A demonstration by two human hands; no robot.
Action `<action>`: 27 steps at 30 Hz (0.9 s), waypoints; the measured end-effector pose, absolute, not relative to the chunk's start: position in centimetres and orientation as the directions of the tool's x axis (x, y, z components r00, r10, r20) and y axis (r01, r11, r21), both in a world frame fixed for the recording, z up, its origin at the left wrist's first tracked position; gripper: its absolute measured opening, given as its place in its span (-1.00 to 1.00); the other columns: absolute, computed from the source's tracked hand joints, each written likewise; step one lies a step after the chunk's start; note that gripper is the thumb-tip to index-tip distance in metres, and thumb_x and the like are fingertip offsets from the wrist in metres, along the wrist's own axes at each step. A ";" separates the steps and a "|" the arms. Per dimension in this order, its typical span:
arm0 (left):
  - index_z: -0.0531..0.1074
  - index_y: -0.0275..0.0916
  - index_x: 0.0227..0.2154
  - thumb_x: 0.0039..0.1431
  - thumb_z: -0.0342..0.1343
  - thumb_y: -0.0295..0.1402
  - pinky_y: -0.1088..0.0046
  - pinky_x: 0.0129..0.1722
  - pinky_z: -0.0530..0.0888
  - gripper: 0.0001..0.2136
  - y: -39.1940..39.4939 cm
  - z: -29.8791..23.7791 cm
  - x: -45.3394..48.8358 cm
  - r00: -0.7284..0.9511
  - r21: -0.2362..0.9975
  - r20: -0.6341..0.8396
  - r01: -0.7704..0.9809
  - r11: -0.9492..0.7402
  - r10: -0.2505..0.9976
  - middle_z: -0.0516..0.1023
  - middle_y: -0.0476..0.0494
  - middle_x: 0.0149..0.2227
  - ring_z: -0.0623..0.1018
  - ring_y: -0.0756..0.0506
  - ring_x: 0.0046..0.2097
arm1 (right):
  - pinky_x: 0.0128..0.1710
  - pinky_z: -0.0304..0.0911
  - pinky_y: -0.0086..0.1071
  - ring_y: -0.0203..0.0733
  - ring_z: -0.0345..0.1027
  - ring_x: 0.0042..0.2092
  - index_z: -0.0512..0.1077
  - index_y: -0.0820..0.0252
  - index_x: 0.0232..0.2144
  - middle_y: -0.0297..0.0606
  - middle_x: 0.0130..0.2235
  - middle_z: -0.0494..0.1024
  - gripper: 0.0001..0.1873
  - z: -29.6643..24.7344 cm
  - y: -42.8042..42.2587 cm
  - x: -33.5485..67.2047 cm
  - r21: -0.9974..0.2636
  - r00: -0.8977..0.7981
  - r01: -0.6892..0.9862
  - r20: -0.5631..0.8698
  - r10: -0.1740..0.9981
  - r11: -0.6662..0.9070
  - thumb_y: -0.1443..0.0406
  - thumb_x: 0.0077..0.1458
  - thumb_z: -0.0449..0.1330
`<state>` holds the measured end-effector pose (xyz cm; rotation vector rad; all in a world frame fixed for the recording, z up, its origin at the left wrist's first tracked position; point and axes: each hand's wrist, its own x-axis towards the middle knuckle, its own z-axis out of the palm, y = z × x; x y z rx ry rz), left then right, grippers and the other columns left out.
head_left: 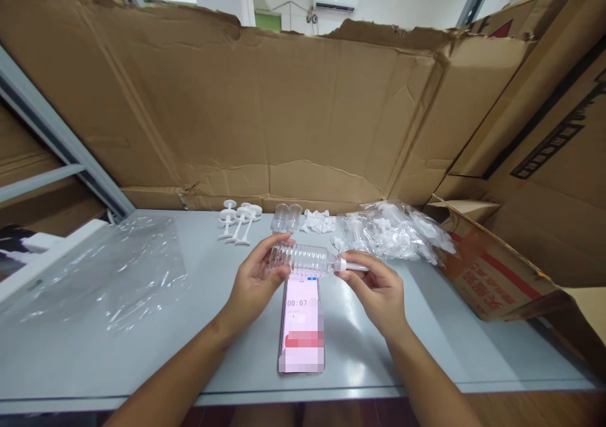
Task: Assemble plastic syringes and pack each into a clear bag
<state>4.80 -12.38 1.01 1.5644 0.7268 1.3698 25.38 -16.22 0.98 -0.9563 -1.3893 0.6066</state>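
Note:
Above the phone, a clear ribbed plastic barrel (307,258) lies sideways between my two hands. My left hand (260,275) is closed around its wide end, thumb below and fingers above. At its narrow end sits a white collar with a pale tapered nozzle (354,266). My right hand (376,285) pinches this nozzle near the collar, which touches the barrel's tip. Whether the collar is fully seated cannot be seen. Behind the hands stand clear ribbed barrels (287,217), beside small white caps (319,220) in a loose pile.
White plungers (240,222) with disc ends lie at the back left. A phone (303,326) showing a timer lies in front of me. Clear plastic film (127,275) covers the left; a bag of white parts (398,231) is back right, near a cardboard box (492,269). Cardboard (284,111) walls the back.

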 end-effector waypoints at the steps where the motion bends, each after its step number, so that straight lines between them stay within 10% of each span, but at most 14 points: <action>1: 0.30 -0.16 -0.04 0.04 0.12 -0.30 0.46 -0.24 0.44 -0.62 -12.4 1.0 4.8 0.221 0.892 0.451 -0.121 -0.435 0.865 0.40 -0.20 -0.07 0.46 -0.09 -0.15 | -0.35 0.47 -0.37 -0.19 0.43 -0.25 0.49 0.08 -0.28 -0.24 -0.25 0.51 -0.78 1.0 -16.2 25.4 -0.840 0.134 0.184 0.535 0.834 0.510 0.35 -0.07 0.26; 16: 0.43 -0.15 -0.26 0.03 0.13 -0.47 0.19 -0.03 0.37 -0.81 -12.1 1.2 4.1 0.313 0.763 0.646 -0.236 -0.602 0.696 0.29 -0.23 0.07 0.36 -0.21 0.05 | -0.37 0.45 -0.38 -0.23 0.46 -0.34 0.49 0.09 -0.30 -0.28 -0.29 0.53 -0.80 1.3 -16.0 25.4 -0.883 0.165 0.134 0.468 0.868 0.451 0.32 -0.07 0.26; 27: 0.21 -0.20 0.05 0.06 0.06 -0.14 0.35 -0.23 0.45 -0.51 -11.6 0.8 4.6 0.369 0.958 0.274 -0.186 -0.218 0.888 0.47 -0.28 -0.13 0.52 -0.12 -0.23 | -0.35 0.46 -0.35 -0.18 0.44 -0.29 0.47 0.10 -0.27 -0.23 -0.25 0.51 -0.80 1.0 -16.1 25.3 -0.832 0.149 0.239 0.542 0.827 0.501 0.31 -0.04 0.23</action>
